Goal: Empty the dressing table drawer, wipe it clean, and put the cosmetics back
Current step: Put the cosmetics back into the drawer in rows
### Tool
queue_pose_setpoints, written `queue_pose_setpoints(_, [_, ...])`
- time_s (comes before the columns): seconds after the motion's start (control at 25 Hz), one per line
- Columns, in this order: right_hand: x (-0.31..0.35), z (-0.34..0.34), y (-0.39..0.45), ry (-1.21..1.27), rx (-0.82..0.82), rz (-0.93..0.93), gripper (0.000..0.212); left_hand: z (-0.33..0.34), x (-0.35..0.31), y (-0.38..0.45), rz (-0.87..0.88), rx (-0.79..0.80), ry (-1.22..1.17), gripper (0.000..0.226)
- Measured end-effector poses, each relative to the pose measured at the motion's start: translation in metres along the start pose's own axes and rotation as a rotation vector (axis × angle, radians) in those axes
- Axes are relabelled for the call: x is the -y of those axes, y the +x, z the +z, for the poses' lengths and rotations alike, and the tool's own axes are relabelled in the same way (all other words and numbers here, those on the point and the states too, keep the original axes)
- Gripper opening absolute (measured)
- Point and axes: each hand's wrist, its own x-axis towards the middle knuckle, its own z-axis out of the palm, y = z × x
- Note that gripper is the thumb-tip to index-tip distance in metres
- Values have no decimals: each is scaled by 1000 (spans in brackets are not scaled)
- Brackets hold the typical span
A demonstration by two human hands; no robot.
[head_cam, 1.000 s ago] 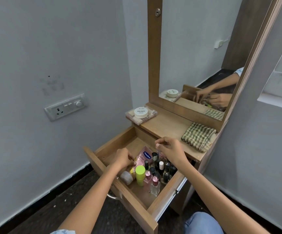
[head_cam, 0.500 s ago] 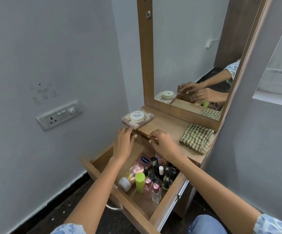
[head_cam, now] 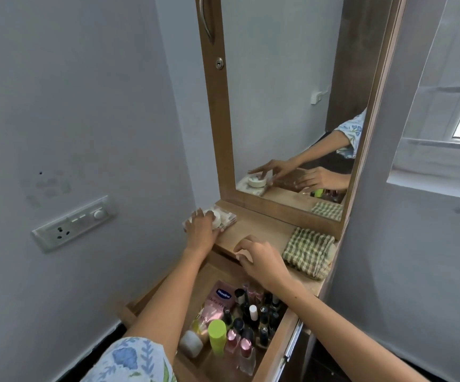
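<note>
A person's left hand (head_cam: 200, 227) lies fingers spread over a white jar (head_cam: 217, 217) and flat case at the tabletop's (head_cam: 261, 230) far left corner. The right hand (head_cam: 259, 257), fingers curled and pinched on nothing visible, rests on the table's front edge. Below both hands, the open drawer (head_cam: 275, 351) holds cosmetics (head_cam: 250, 323). Right of the right hand lies a checked cloth (head_cam: 307, 250).

we see a home bedroom corner, wooden dressing table (head_cam: 261, 230) with mirror (head_cam: 286, 100), cosmetics-filled drawer (head_cam: 275, 351), wall switchboard (head_cam: 71, 224)
</note>
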Motion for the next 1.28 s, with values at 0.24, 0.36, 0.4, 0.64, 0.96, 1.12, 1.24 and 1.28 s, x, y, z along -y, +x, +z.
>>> queue_pose_setpoints(0.24, [2, -3, 0, -9, 9, 5, 21, -9, -4, -8, -88, -75, -197, 30])
queue_pose_setpoints(0.36, [4, 5, 8, -2, 17, 7, 23, -17, 13, -45, -105, -98, -336, 42])
queue_pose_setpoints(0.4, [7, 10, 14, -16, 21, 2, 24, -21, 23, -63, -111, -115, -374, 43])
queue_pose_setpoints(0.64, [29, 52, 72, -190, 135, -37, 54, -31, 85, -134, -160, 54, -260, 46])
queue_pose_setpoints(0.96, [41, 63, 90, -539, 73, -143, 29, -25, 101, -136, 33, 362, 98, 43])
queue_pose_setpoints(1.12, [46, 52, 86, -615, 125, -210, 21, -19, 99, -134, -3, 434, 172, 47])
queue_pose_setpoints(1.24, [42, 46, 82, -564, 140, -240, 25, -14, 97, -134, -15, 480, 234, 54])
queue_pose_setpoints(1.28, [42, 45, 81, -553, 142, -238, 25, -13, 97, -134, -19, 487, 249, 55])
